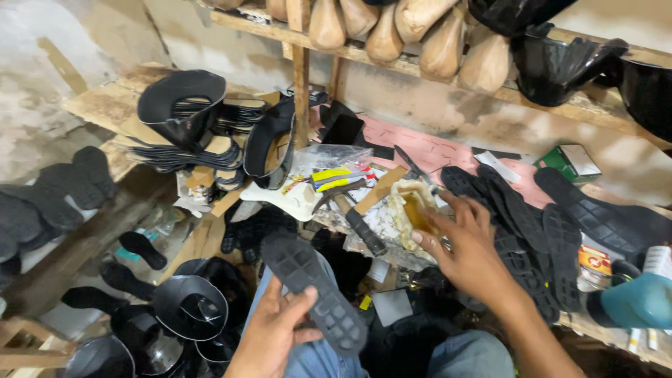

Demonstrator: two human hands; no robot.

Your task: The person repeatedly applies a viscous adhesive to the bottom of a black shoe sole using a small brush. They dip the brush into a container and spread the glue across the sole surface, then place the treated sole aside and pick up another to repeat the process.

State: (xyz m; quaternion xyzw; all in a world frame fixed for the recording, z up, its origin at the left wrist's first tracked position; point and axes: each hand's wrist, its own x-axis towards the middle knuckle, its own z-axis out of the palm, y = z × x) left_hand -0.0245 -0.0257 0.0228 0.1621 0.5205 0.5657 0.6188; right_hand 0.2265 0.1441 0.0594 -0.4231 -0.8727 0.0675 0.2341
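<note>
At the far left, dark flat insoles (49, 199) lay in a row along a low wooden ledge. Beside them, on a raised wooden board (105, 105), stood a curved black shoe upper (183, 103) over a heap of thin black straps (175, 154). On the floor below, more glossy black uppers (189, 308) were stacked together.

The left hand (269, 336) came up from the bottom edge, over a knee in blue jeans (308, 357). Its grip was closed on a black rubber shoe sole (315, 290), thumb across the treaded face and fingers behind, so the sole slanted with its tread upward, just in front of the cluttered tabletop (427, 150).

Near the middle of the tabletop lay a hammer (357, 220) with a black handle, just beside yellow-handled tools (336, 176) and a clear plastic bag (329, 157).

The right hand (469, 255) reached over the tabletop, its fingers bent and its fingertips touching a glue-crusted container of amber adhesive (413, 213); whether the grip had actually closed on it could not be told. Right of that hand, a row of black treaded soles (539, 238) lay overlapping on the pinkish surface, with a small green box (574, 162) behind them. Above, wooden shoe lasts (420, 35) lined a shelf, and a teal object (637, 301) sat at the right edge.
</note>
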